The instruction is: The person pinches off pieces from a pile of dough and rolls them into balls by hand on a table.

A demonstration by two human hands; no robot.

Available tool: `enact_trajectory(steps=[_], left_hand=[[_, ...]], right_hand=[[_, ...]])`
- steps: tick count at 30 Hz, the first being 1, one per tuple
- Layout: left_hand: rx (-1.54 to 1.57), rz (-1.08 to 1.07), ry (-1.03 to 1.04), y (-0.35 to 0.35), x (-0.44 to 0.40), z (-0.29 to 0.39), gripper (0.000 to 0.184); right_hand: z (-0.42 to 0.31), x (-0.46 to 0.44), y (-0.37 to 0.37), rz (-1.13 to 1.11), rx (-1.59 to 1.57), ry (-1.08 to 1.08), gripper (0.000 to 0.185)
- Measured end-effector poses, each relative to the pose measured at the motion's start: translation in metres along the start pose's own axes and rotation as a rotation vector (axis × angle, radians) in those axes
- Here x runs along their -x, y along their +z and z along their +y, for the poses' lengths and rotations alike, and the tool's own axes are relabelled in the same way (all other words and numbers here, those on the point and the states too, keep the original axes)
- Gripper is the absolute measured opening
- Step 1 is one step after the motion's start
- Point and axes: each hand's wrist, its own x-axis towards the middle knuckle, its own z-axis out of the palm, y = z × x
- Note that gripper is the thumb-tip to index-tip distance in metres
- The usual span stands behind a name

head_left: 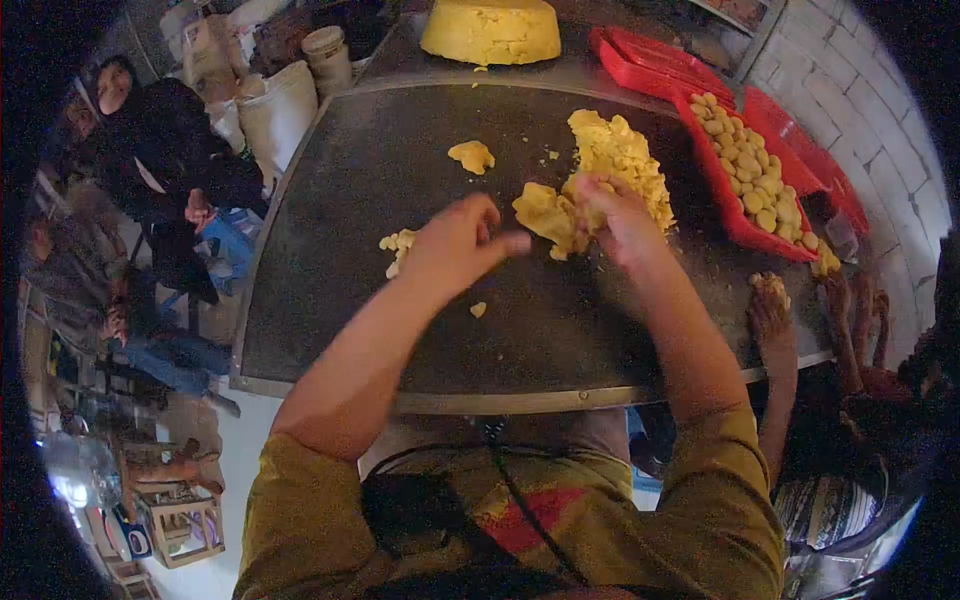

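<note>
On the dark tabletop (330, 200), my right hand (622, 222) has its fingers on a flattened yellow dough piece (545, 212), beside a crumbly dough heap (625, 155). My left hand (462, 240) is over the table to the left, thumb stretched toward the dough and fingers curved apart from it; nothing shows between them. Small dough bits (398, 248) lie partly hidden behind that hand. A loose lump (472, 156) rests farther back, and a tiny piece (478, 310) lies nearer the front edge.
A large dough block (490, 32) stands at the back. Red trays (660, 62) are at the right, one holding many dough balls (745, 165). A co-worker's hand (770, 305) and others' arms reach in at the right edge. People sit at the left near white sacks (280, 115).
</note>
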Motion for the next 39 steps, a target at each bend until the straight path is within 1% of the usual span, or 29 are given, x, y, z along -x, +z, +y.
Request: enact_trajectory(steps=[1, 2, 4, 5, 6, 7, 8, 10, 12, 14, 15, 17, 18, 19, 20, 21, 23, 24, 25, 27, 29, 31, 33, 34, 35, 36, 37, 38, 39], left_hand=[[-0.101, 0.414, 0.034, 0.012, -0.004, 0.001, 0.047], [-0.107, 0.415, 0.030, 0.026, -0.005, 0.001, 0.047], [-0.474, 0.558, 0.232, 0.046, 0.000, 0.005, 0.052], [-0.481, 0.557, 0.227, 0.048, -0.001, 0.007, 0.052], [-0.521, 0.529, 0.289, 0.046, -0.001, 0.011, 0.053], [-0.559, 0.502, 0.353, 0.044, -0.002, 0.013, 0.054], [-0.561, 0.501, 0.355, 0.043, -0.003, 0.012, 0.054], [-0.536, 0.462, 0.221, 0.039, -0.006, 0.008, 0.052], [-0.584, 0.477, 0.291, 0.040, 0.006, 0.008, 0.051], [-0.628, 0.486, 0.374, 0.042, 0.009, 0.017, 0.050], [-0.651, 0.459, 0.447, 0.044, 0.009, 0.023, 0.048], [-0.662, 0.429, 0.527, 0.046, 0.007, 0.024, 0.046], [-0.603, 0.457, 0.402, 0.045, 0.002, 0.018, 0.045], [-0.548, 0.484, 0.277, 0.043, -0.003, 0.011, 0.043], [-0.487, 0.515, 0.248, 0.044, 0.000, 0.006, 0.042], [-0.486, 0.515, 0.261, 0.045, 0.006, 0.006, 0.042], [-0.584, 0.468, 0.461, 0.045, 0.014, 0.010, 0.042], [-0.581, 0.463, 0.474, 0.043, 0.012, 0.014, 0.042], [-0.598, 0.428, 0.457, 0.043, 0.010, 0.019, 0.042], [-0.615, 0.384, 0.448, 0.044, 0.004, 0.021, 0.042], [-0.590, 0.444, 0.238, 0.046, -0.005, 0.011, 0.040], [-0.551, 0.477, 0.226, 0.043, -0.007, 0.005, 0.038], [-0.245, 0.534, 0.242, 0.031, -0.010, -0.006, 0.036], [-0.143, 0.583, 0.237, 0.025, -0.011, -0.013, 0.032], [-0.155, 0.583, 0.190, 0.022, -0.012, -0.020, 0.032], [-0.034, 0.607, 0.178, 0.021, -0.014, -0.027, 0.029], [0.084, 0.639, 0.169, 0.018, -0.014, -0.031, 0.026], [0.070, 0.647, 0.134, 0.015, -0.014, -0.034, 0.026], [0.133, 0.660, 0.150, 0.011, -0.014, -0.032, 0.025]], right_hand=[[0.002, -0.006, -0.010, -0.006, -0.005, 0.000, 0.025], [0.004, -0.016, -0.029, -0.221, -0.014, 0.045, 0.033], [0.002, -0.017, -0.032, -0.443, -0.026, 0.088, 0.045], [0.001, -0.014, -0.029, -0.330, 0.058, 0.082, 0.047], [-0.002, -0.010, -0.024, -0.217, 0.141, 0.075, 0.050], [-0.003, -0.009, -0.021, -0.221, 0.138, 0.072, 0.050], [-0.004, -0.007, -0.019, -0.224, 0.086, 0.083, 0.051], [-0.004, -0.006, -0.016, -0.209, 0.043, 0.077, 0.053], [0.004, -0.012, -0.009, -0.175, 0.053, -0.119, 0.048], [0.000, -0.006, -0.012, -0.195, 0.232, -0.193, 0.039], [0.004, -0.008, -0.016, -0.168, 0.238, -0.203, 0.039], [0.015, -0.013, -0.024, -0.007, 0.986, -0.692, 0.029], [0.011, -0.008, -0.021, 0.006, 0.993, -0.694, 0.029], [0.005, 0.001, -0.015, -0.067, 0.991, -0.511, 0.027], [0.001, 0.006, -0.011, -0.139, 0.980, -0.330, 0.024], [0.005, 0.004, -0.012, -0.126, 0.980, -0.334, 0.024], [0.019, -0.003, -0.017, -0.148, 1.345, -0.642, 0.023], [0.012, 0.002, -0.013, -0.149, 1.464, -0.509, 0.023], [0.012, 0.005, -0.013, -0.137, 1.464, -0.503, 0.023], [0.014, 0.012, -0.014, -0.114, 1.203, -0.727, 0.022], [0.020, -0.004, -0.018, -0.118, 1.177, -0.726, 0.022], [0.012, -0.008, -0.015, -0.135, 1.145, -0.721, 0.022], [0.010, -0.005, -0.013, -0.226, 0.848, -0.426, 0.024], [0.014, -0.009, -0.011, -0.303, 0.693, -0.401, 0.023], [0.023, -0.007, -0.009, -0.296, 0.500, -0.341, 0.021], [0.021, 0.002, -0.001, -0.283, 0.309, -0.273, 0.020], [0.019, 0.006, 0.003, -0.319, 0.299, -0.250, 0.020], [0.016, 0.009, 0.005, -0.299, 0.347, -0.191, 0.018], [0.015, 0.010, 0.006, -0.274, 0.400, -0.132, 0.021]])
